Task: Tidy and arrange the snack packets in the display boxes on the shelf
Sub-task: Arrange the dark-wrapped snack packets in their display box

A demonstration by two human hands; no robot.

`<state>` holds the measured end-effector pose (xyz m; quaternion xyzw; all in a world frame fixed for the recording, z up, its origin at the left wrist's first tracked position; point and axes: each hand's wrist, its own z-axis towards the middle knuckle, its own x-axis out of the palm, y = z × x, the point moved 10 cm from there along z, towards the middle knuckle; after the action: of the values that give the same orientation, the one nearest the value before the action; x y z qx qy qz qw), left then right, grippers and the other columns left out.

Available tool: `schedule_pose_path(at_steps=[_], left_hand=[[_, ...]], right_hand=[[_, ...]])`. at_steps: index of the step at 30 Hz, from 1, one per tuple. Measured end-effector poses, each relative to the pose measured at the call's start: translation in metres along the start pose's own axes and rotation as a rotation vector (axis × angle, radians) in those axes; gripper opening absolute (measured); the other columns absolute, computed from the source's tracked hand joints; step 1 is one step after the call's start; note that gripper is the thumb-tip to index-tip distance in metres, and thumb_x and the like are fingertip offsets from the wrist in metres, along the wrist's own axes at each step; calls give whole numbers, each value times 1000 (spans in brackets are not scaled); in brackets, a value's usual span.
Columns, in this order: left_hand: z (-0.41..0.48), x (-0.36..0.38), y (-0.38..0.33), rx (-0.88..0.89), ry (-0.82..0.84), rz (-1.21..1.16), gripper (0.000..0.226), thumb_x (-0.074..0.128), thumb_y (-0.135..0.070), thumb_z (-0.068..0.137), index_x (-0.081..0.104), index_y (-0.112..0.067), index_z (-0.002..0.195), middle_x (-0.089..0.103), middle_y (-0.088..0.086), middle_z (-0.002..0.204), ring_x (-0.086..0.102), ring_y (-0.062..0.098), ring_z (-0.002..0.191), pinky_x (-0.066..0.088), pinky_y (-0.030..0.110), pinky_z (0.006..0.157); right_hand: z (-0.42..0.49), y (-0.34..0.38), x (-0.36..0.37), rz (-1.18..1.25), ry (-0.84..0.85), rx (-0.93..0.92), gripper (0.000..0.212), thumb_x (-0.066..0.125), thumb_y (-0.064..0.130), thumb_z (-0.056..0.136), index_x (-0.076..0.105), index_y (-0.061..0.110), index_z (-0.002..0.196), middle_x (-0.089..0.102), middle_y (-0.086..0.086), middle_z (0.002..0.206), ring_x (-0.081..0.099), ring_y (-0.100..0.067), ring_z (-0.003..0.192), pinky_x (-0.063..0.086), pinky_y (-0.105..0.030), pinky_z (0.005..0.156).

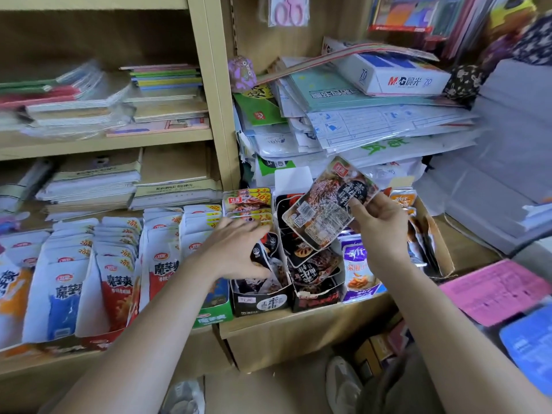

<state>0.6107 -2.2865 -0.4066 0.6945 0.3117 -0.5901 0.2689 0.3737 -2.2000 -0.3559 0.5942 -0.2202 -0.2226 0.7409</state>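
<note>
Head view: the shelf (298,327) carries rows of display boxes. Left hand (236,249) lies on dark packets in the black display box (260,300); whether its fingers grip cannot be told. Right hand (379,225) fingers pinch one snack packet (322,207) above the boxes. Step, judged: re-filing; next, slot it upright into a gap. Legible: "M&G" on paper ream (400,80), "20%" on white packets (119,249).
</note>
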Motion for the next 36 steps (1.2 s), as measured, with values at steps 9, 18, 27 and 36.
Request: schedule_pose_path(at_steps=[9, 18, 27, 36], left_hand=[[11, -5, 1, 21, -25, 9, 95, 66, -76, 72, 36, -31, 151, 24, -7, 161, 16, 22, 142, 15, 45, 116], [6, -7, 6, -64, 49, -59, 95, 69, -76, 69, 35, -39, 150, 41, 2, 141, 27, 29, 131, 30, 41, 104], [-25, -27, 9, 0, -35, -250, 81, 88, -59, 58, 56, -40, 130, 60, -16, 127, 54, 13, 118, 47, 35, 94], [-52, -20, 1, 128, -79, -519, 35, 91, -39, 64, 69, -43, 91, 61, -19, 98, 60, 1, 96, 53, 42, 85]], right_hand=[[3, -8, -7, -83, 81, 52, 19, 63, 1, 96, 73, 17, 100, 77, 6, 86, 71, -8, 80, 54, -27, 74], [0, -9, -13, -134, 94, 32, 16, 63, 1, 96, 73, 11, 104, 77, -3, 92, 71, -19, 89, 57, -35, 85], [6, -10, -16, -202, 100, -9, 12, 66, 13, 95, 68, 1, 96, 65, -31, 88, 53, -20, 69, 43, -34, 67], [1, 14, -6, -56, 13, -121, 8, 65, 8, 97, 70, 12, 92, 71, 14, 70, 67, -7, 66, 53, -25, 63]])
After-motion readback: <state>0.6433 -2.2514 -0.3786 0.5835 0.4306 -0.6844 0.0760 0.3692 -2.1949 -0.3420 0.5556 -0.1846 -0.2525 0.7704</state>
